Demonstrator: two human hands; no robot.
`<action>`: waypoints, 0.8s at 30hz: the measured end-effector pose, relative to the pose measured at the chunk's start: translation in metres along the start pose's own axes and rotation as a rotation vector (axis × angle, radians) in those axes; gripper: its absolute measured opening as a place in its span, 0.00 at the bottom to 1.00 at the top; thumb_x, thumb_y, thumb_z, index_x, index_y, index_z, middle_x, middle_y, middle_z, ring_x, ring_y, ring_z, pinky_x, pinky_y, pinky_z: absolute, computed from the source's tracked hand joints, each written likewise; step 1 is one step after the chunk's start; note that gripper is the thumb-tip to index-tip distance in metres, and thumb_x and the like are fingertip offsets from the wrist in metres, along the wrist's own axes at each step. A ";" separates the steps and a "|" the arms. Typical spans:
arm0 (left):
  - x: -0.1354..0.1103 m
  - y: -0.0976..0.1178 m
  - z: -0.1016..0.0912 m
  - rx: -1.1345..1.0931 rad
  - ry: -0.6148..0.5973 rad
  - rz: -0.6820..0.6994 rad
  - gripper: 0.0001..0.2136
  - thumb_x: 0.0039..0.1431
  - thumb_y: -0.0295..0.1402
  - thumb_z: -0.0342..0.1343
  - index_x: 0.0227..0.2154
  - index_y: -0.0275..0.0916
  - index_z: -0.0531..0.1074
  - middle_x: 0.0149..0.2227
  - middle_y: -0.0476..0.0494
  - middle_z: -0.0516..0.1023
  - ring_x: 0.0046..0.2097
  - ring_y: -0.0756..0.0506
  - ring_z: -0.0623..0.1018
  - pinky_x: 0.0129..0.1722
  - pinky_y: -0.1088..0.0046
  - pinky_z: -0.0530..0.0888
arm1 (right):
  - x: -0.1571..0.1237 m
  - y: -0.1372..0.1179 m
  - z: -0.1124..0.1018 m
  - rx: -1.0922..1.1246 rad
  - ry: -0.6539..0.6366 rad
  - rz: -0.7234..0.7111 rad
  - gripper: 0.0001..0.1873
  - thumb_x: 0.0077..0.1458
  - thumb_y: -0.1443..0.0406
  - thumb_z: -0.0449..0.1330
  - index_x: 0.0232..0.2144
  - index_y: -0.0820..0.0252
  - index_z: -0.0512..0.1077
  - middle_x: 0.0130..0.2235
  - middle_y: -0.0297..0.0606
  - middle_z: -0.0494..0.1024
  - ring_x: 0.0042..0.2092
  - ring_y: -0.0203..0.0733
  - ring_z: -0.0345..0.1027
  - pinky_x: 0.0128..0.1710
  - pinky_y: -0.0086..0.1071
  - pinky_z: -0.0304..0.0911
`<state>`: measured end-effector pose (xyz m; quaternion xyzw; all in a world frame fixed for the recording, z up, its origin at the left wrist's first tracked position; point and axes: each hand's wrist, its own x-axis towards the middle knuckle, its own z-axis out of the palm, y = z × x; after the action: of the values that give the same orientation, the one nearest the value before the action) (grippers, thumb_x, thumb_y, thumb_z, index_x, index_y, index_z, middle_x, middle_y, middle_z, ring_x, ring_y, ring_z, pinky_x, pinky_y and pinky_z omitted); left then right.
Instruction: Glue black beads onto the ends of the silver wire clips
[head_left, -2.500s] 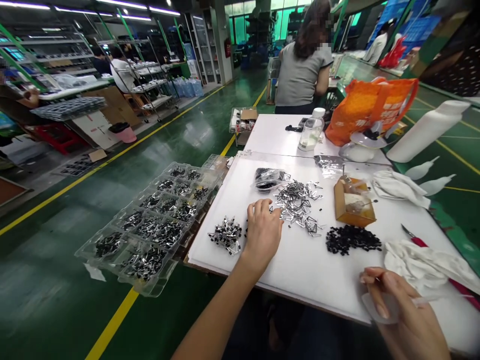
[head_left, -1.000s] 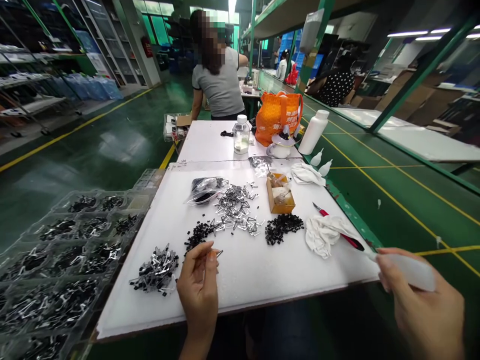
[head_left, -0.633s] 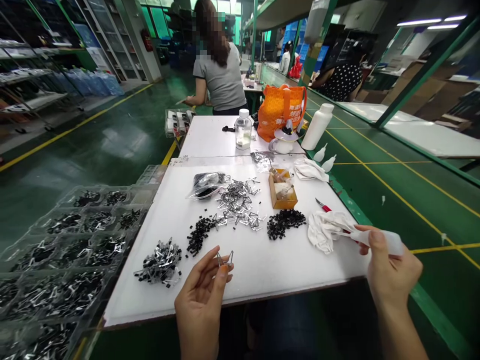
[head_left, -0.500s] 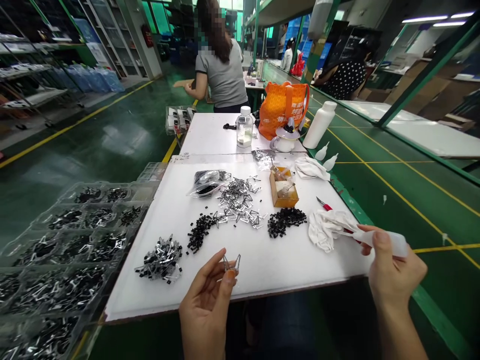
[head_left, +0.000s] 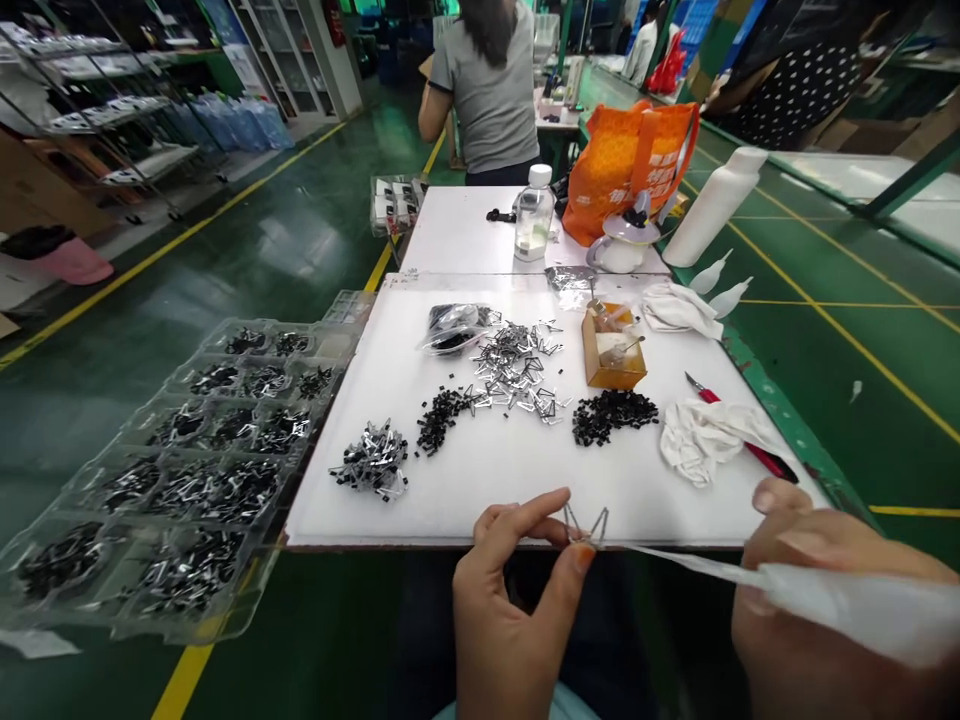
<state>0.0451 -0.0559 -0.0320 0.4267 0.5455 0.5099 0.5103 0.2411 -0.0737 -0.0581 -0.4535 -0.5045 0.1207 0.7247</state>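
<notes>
Between thumb and fingertips, my left hand (head_left: 514,600) pinches a small bent metal wire clip (head_left: 587,524) over the table's front edge. My right hand (head_left: 799,540), blurred, is closed round a translucent white squeeze bottle (head_left: 855,605). The bottle's long thin nozzle points left, and its tip is at or close to the clip; contact cannot be made out. On the table ahead lie a heap of loose metal clips (head_left: 517,365), two piles of small black pieces (head_left: 615,415) (head_left: 441,420), and a pile of clips with black pieces on them (head_left: 375,460).
A sectioned clear tray (head_left: 247,600) of parts stands at left. The white table (head_left: 510,490) also bears a yellow box (head_left: 616,372), white cloth gloves (head_left: 694,440), a red-handled knife (head_left: 769,462), a plastic bag (head_left: 454,328), a clear bottle (head_left: 534,222) and an orange bag (head_left: 615,180).
The right hand has brought the squeeze bottle left and nearer, its nozzle now at the clip. The knife beside the gloves is more exposed. The view has shifted, with the table lying further right.
</notes>
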 end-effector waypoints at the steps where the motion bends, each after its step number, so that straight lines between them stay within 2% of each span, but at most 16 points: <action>1: 0.000 0.000 -0.001 0.017 -0.037 0.012 0.11 0.58 0.32 0.69 0.44 0.50 0.87 0.32 0.50 0.84 0.39 0.43 0.81 0.57 0.60 0.75 | -0.003 -0.003 0.003 0.000 -0.056 -0.044 0.28 0.73 0.50 0.48 0.37 0.56 0.84 0.29 0.39 0.79 0.30 0.46 0.69 0.58 0.54 0.59; 4: -0.001 0.001 -0.005 0.039 -0.114 0.037 0.14 0.59 0.30 0.69 0.47 0.54 0.86 0.33 0.53 0.85 0.38 0.45 0.82 0.69 0.52 0.63 | -0.007 -0.006 0.011 -0.026 -0.126 -0.080 0.27 0.73 0.55 0.47 0.39 0.59 0.84 0.30 0.39 0.79 0.30 0.47 0.68 0.63 0.56 0.51; 8: -0.003 0.002 -0.006 0.009 -0.120 0.051 0.17 0.59 0.28 0.69 0.48 0.57 0.85 0.34 0.55 0.86 0.41 0.44 0.83 0.69 0.52 0.60 | -0.012 -0.010 0.016 -0.055 -0.062 -0.025 0.28 0.73 0.54 0.46 0.41 0.60 0.83 0.32 0.39 0.79 0.31 0.46 0.69 0.69 0.54 0.40; 12: -0.004 0.003 -0.005 0.011 -0.122 0.058 0.17 0.58 0.27 0.70 0.47 0.56 0.84 0.33 0.57 0.86 0.40 0.45 0.83 0.68 0.54 0.60 | -0.020 -0.013 0.015 -0.084 0.019 0.056 0.28 0.73 0.54 0.45 0.40 0.59 0.84 0.37 0.40 0.80 0.42 0.51 0.71 0.71 0.55 0.42; 15: -0.004 0.003 -0.004 0.016 -0.122 0.060 0.17 0.58 0.27 0.70 0.47 0.55 0.84 0.33 0.57 0.86 0.40 0.45 0.83 0.68 0.55 0.59 | -0.022 -0.012 0.014 -0.089 0.031 0.080 0.29 0.73 0.54 0.45 0.39 0.58 0.84 0.36 0.41 0.80 0.48 0.53 0.71 0.71 0.54 0.42; 18: -0.005 0.003 -0.004 0.012 -0.122 0.058 0.17 0.58 0.26 0.69 0.47 0.54 0.84 0.33 0.57 0.85 0.40 0.46 0.83 0.68 0.55 0.58 | -0.022 -0.013 0.014 -0.096 0.066 0.124 0.28 0.73 0.53 0.47 0.38 0.57 0.84 0.36 0.41 0.81 0.48 0.54 0.71 0.72 0.55 0.41; 24: -0.004 0.006 -0.002 0.004 -0.117 0.037 0.15 0.58 0.27 0.69 0.47 0.51 0.84 0.33 0.55 0.86 0.40 0.44 0.83 0.68 0.54 0.58 | -0.021 -0.017 0.015 -0.111 0.091 0.208 0.26 0.71 0.50 0.50 0.36 0.55 0.84 0.35 0.42 0.79 0.50 0.57 0.70 0.68 0.57 0.46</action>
<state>0.0429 -0.0596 -0.0260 0.4668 0.5075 0.4924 0.5311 0.2140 -0.0885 -0.0574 -0.5479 -0.4273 0.1463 0.7041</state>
